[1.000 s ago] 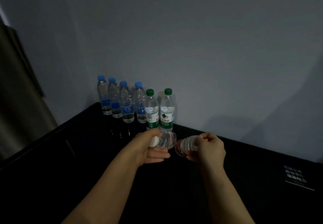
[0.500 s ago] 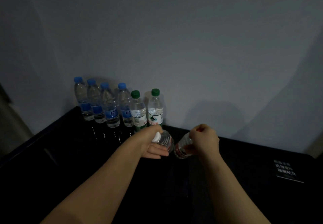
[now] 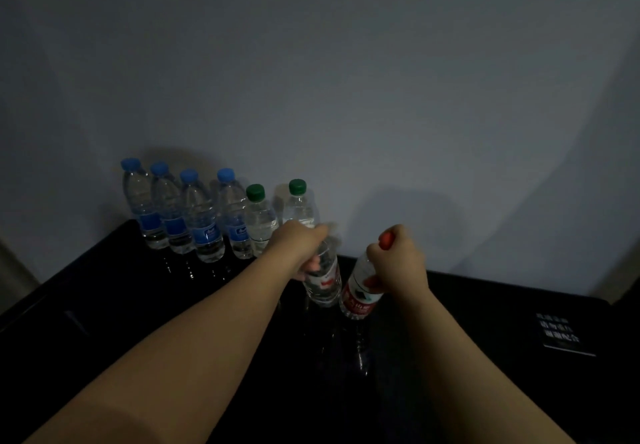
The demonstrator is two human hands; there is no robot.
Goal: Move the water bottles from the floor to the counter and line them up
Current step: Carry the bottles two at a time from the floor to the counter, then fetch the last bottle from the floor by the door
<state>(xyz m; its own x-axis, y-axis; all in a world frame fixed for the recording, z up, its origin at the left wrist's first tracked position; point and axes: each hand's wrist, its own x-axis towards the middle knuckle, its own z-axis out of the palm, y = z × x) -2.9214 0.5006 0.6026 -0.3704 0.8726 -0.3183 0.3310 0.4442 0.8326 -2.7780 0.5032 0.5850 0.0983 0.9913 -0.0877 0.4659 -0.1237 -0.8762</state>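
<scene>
Four blue-capped bottles point(image 3: 187, 211) and two green-capped bottles point(image 3: 277, 216) upright in a row against the wall, two red-labelled bottles point(image 3: 341, 286) held near-upright over the counter point(image 3: 138, 305)

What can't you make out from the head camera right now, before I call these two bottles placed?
- Left bottle: cap hidden under the left hand, which is motion-blurred.
- Right bottle: red cap mostly covered by the right hand.
- Both bottle bases: lost against the dark counter, so contact is unclear.
- Right green-cap bottle: lower body behind the left hand.
- Black card: white print too small to read.
- Floor: out of frame.
</scene>
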